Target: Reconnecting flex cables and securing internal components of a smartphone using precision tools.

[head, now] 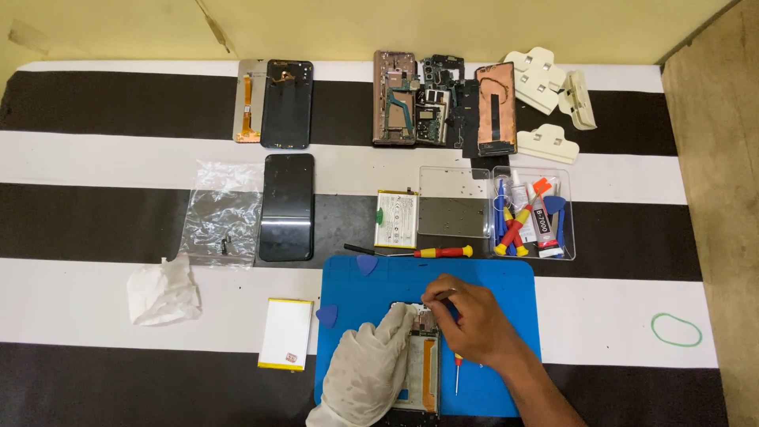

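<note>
The gloved left hand [368,365] clamps the opened phone [421,365], long axis toward the person, on the blue mat [490,277], while the bare right hand [466,316] pinches tweezers [439,296] at its top end.

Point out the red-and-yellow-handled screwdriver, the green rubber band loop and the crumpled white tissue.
Red-and-yellow-handled screwdriver [443,252]: head view, on its handle.
Green rubber band loop [655,323]: head view, on its left curve.
Crumpled white tissue [162,294]: head view, on its middle.
</note>
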